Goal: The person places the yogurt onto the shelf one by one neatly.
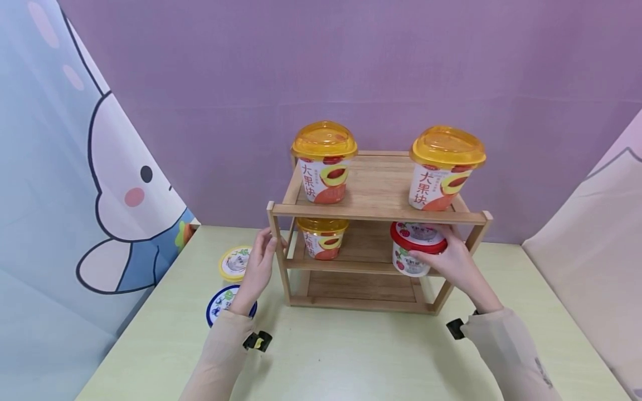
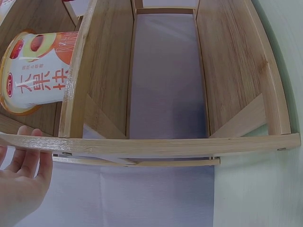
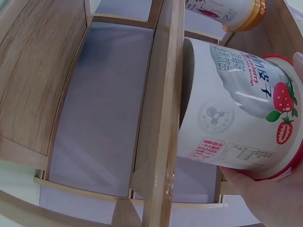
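My right hand [image 1: 453, 262] grips a white tub with a red lid [image 1: 418, 248] and strawberry pictures, thumb on its near side. The tub [image 3: 236, 109] sits slightly tilted at the front edge of the wooden rack's middle shelf, on the right. My left hand [image 1: 258, 264] holds the left front post of the rack [image 1: 351, 210]. In the left wrist view, fingertips [image 2: 35, 133] show past the post. On that middle shelf, to the left, stands an orange-lidded fruit cup [image 1: 323, 239].
Two more orange-lidded cups stand on the top shelf, one left [image 1: 325, 161] and one right [image 1: 443, 167]. Left of the rack on the table [image 1: 351, 356] are a yellow-rimmed tub [image 1: 233, 262] and a blue-rimmed tub [image 1: 218, 305], partly behind the left arm. A purple curtain [image 1: 351, 67] hangs behind.
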`<state>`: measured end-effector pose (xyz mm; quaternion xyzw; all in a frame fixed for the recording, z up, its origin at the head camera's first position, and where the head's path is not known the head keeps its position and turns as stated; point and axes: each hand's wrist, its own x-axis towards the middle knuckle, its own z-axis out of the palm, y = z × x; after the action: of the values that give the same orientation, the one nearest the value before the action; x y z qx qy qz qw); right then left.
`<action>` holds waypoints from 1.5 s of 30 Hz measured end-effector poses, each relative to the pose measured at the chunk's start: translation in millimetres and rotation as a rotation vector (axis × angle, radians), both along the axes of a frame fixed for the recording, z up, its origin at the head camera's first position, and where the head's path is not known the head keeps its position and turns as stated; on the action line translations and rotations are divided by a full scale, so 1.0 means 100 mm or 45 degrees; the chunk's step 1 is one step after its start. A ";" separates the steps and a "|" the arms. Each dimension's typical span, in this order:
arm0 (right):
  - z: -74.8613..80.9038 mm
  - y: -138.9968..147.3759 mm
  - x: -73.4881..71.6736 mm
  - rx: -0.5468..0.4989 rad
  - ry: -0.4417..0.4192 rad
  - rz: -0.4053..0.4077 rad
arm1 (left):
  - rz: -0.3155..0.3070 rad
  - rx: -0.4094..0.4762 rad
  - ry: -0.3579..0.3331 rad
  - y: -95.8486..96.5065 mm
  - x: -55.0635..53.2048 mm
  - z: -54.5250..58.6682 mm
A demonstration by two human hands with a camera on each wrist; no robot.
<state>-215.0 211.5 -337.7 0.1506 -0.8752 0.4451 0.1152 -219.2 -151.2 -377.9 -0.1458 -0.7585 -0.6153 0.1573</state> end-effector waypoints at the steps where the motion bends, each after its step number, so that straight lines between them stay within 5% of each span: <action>1: 0.00 0.00 -0.01 -0.009 -0.013 0.002 | 0.001 0.001 -0.001 0.00 0.00 0.00; 27: 0.01 0.04 -0.20 -0.081 -0.078 0.151 | -0.005 0.006 0.041 -0.01 -0.02 -0.02; 45: 0.01 0.05 -0.23 -0.093 -0.001 0.207 | -0.012 0.010 0.019 0.00 0.00 0.01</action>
<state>-238.5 216.2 -336.8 0.2167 -0.8434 0.4845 0.0836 -218.7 -151.3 -377.3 -0.1533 -0.7542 -0.6179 0.1608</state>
